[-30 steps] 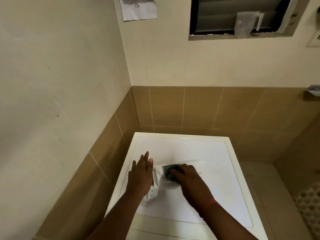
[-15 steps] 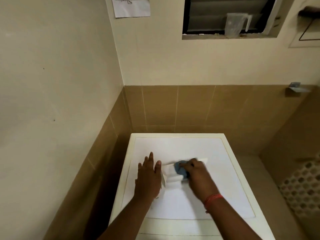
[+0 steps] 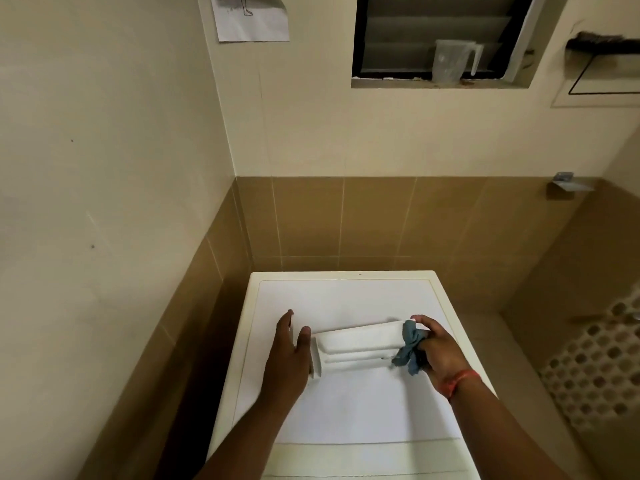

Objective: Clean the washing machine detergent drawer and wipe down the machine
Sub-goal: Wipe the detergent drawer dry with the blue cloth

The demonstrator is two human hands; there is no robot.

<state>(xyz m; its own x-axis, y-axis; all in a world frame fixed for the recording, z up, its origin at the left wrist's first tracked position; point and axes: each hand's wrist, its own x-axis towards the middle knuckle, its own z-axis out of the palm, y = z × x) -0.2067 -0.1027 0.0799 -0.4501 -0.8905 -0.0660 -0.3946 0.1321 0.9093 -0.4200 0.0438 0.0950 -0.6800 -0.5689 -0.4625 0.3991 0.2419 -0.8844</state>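
Our white plastic detergent drawer [image 3: 360, 344] lies crosswise on the white washing machine top [image 3: 363, 410]. Our left hand [image 3: 289, 358] braces its left end, fingers straight; our right hand [image 3: 438, 351] clutches a blue-grey cloth [image 3: 410, 344] at its right end, near the machine's right edge.

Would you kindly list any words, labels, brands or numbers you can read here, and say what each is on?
None can be read.
Paper sheet on the wall: a drawing with faint marks, too small to read.
Clear jug on the sill: no legible markings.
Washing machine: no visible label.
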